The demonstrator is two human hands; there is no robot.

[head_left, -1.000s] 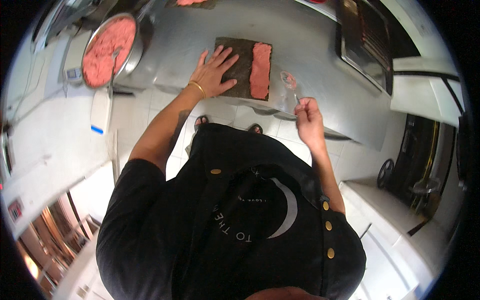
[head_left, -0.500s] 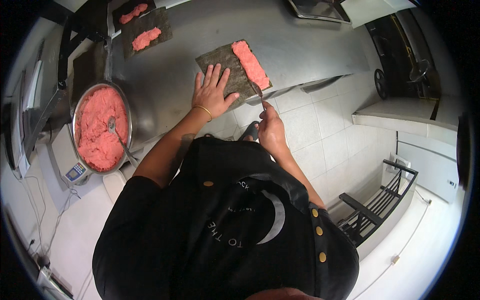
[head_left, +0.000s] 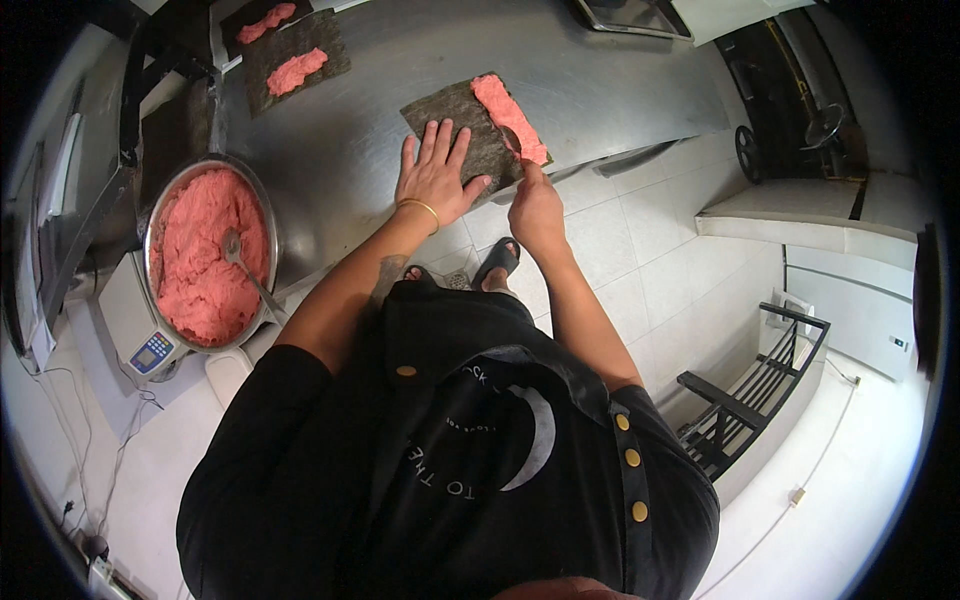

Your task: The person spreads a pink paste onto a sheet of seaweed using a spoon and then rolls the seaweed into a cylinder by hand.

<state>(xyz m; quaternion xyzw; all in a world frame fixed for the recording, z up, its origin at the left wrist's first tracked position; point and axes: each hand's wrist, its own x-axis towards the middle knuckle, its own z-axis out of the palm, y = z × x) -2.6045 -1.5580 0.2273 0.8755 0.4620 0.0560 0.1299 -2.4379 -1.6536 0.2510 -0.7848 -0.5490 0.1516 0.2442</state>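
The table is brushed metal with a soft, streaky sheen; the bowl and its spoon are smooth, shinier metal; the paste looks moist and lumpy, the sheet matt and rough; the clothes are matt cloth with glossy, metallic buttons, the tiles faintly glossy

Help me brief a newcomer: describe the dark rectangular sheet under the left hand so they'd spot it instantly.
Find the grey metal table across the top. At its near edge lies a dark rectangular sheet with a strip of pink paste along its right side. Unlike the two dark sheets at upper left, it has a bare left hand spread flat on it.
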